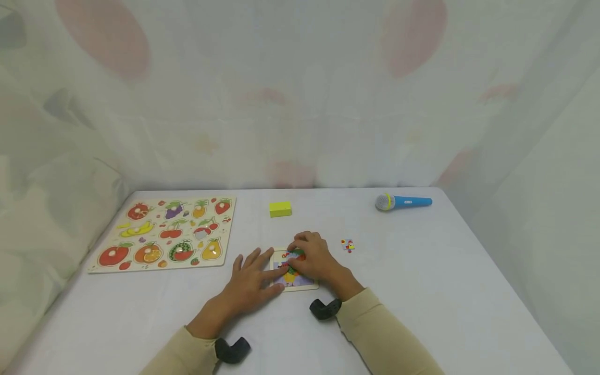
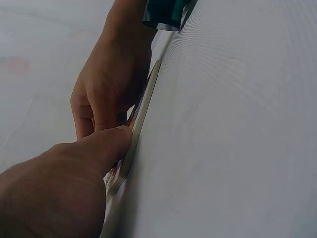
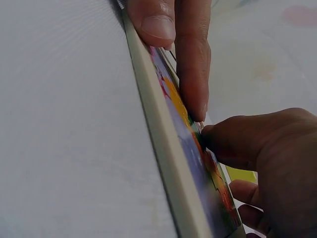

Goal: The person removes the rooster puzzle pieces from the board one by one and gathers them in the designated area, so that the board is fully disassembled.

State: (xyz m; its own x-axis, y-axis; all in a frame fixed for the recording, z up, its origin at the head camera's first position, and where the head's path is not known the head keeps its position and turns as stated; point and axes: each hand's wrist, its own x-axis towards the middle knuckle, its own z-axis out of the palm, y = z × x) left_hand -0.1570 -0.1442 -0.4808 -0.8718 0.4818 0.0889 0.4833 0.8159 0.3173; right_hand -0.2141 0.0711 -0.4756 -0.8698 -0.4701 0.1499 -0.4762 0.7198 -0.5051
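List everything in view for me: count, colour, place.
framed puzzle: 1, multicoloured, pale frame, under both hands
loose puzzle piece: 1, multicoloured, right of puzzle
fruit board: 1, cream, coloured fruits, table's left
block: 1, yellow, beyond the puzzle
microphone: 1, blue, grey head, far right
table: 1, white, under these
cloth: count unclear, whitish, reddish patches, behind table
wrist devices: 2, black, one per wrist
sleeves: 2, beige, on forearms
left hand: 1, on puzzle from its left
right hand: 1, on puzzle from its right
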